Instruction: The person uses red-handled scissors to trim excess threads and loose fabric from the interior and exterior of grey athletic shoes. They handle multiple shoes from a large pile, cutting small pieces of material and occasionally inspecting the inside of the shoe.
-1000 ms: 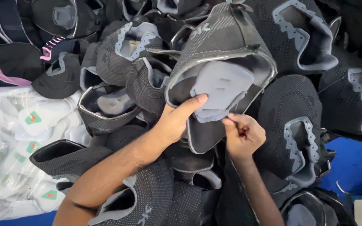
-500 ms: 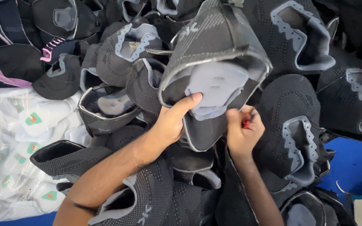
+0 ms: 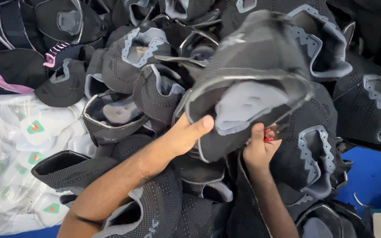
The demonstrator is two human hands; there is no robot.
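Since the earlier frame, the dark knit shoe upper (image 3: 248, 88) has tipped further open, blurred, its grey lining facing the camera above the heap of uppers (image 3: 155, 88). Left hand (image 3: 186, 136) grasps its lower rim, thumb on top. Right hand (image 3: 259, 147) is clenched around a small red tool (image 3: 267, 135) against that rim.

— What colour is the shoe upper (image 3: 248, 75)?
— Dark grey knit, pale grey lining. The bags (image 3: 18, 145) are clear, with green-and-red marks. One piece (image 3: 5, 72) has pink trim; the surface (image 3: 371, 176) is blue.
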